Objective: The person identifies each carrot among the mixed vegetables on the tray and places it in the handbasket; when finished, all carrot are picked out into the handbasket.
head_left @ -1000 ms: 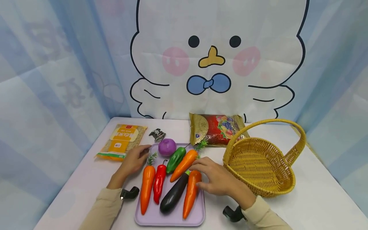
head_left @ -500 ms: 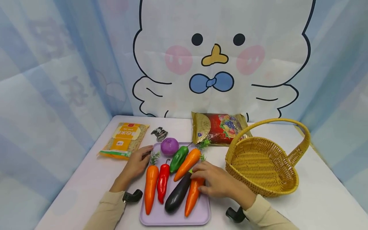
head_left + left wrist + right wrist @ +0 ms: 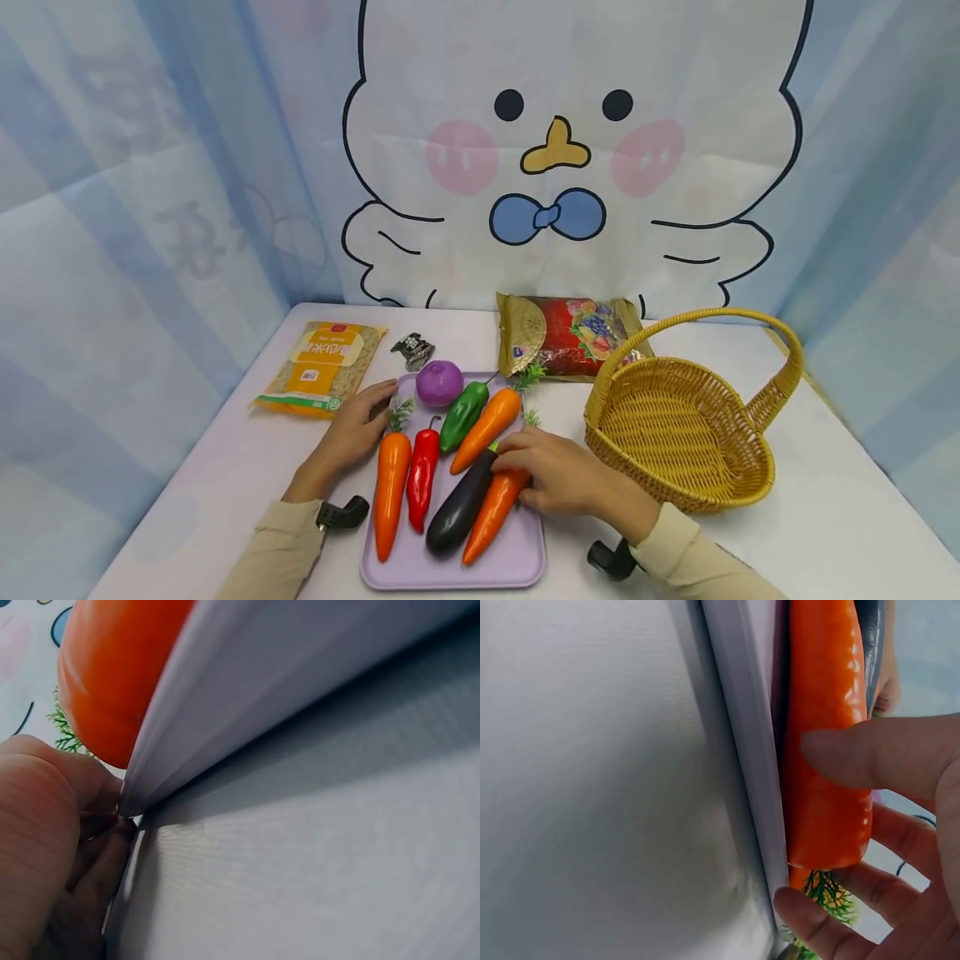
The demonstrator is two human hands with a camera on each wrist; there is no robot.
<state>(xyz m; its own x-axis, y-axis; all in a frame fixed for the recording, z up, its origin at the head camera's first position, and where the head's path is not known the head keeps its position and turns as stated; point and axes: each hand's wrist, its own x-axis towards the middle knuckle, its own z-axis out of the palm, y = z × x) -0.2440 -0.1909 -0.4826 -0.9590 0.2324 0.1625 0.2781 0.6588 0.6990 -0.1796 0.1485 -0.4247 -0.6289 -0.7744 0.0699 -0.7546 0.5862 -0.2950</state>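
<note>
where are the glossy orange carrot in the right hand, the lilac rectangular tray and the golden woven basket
Glossy orange carrot [image 3: 495, 515] in the right hand [image 3: 558, 475]: head view, exposed lower body.
Lilac rectangular tray [image 3: 420, 568]: head view, bare floor near front.
Golden woven basket [image 3: 667, 437]: head view, inside bottom.

The carrots [image 3: 391, 500] are glossy orange with green leaves [image 3: 402, 413], the tray [image 3: 487, 577] pale lilac, the long pepper [image 3: 423, 483] bright red, the short pepper [image 3: 464, 417] deep green, the onion [image 3: 439, 383] purple and the eggplant [image 3: 459, 508] nearly black. The basket [image 3: 667, 433] shows a golden-yellow weave, one bag [image 3: 318, 367] is orange and beige with a green-and-white edge, and the other bag [image 3: 558, 337] is red and gold with a printed fruit pattern. The worktop [image 3: 202, 500] is white, the sleeves [image 3: 273, 546] are beige, and the backdrop [image 3: 555, 275] carries a white cartoon figure outlined in black with a blue bow tie.
</note>
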